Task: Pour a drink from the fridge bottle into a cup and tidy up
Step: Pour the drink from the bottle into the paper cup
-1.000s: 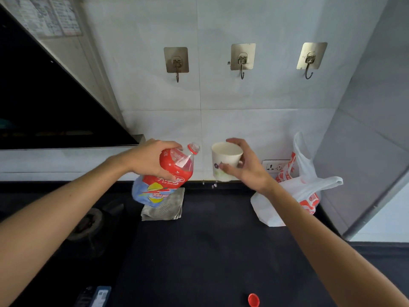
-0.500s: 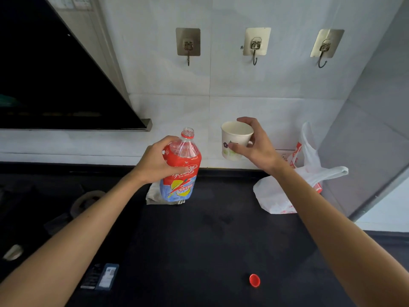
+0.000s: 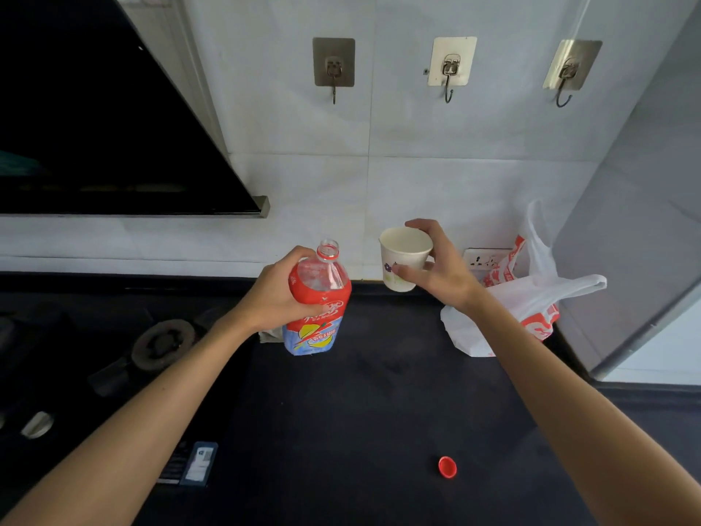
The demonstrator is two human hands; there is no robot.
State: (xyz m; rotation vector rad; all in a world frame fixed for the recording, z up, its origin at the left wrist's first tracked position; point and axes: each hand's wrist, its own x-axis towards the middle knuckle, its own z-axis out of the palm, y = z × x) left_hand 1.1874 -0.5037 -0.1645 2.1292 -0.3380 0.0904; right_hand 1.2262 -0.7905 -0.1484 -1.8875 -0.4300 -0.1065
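My left hand (image 3: 278, 298) grips the upper body of a plastic ice-tea bottle (image 3: 318, 317) with a red, blue and yellow label. The bottle stands upright over the black counter (image 3: 360, 411), its neck uncapped. My right hand (image 3: 436, 267) holds a white paper cup (image 3: 402, 256) with a small purple flower print, raised above the counter just right of the bottle's neck. What is inside the cup cannot be made out. The bottle's red cap (image 3: 447, 467) lies loose near the counter's front.
A white and red plastic bag (image 3: 531, 298) sits against the right wall, below a wall socket (image 3: 483, 260). A grey cloth (image 3: 271, 336) lies behind the bottle. A gas burner (image 3: 163, 343) is at the left. A small dark box (image 3: 199, 463) lies near the front left. Three hooks hang on the tiles.
The bottle went from tilted toward the cup to upright and came lower. The cup stayed raised in my right hand.
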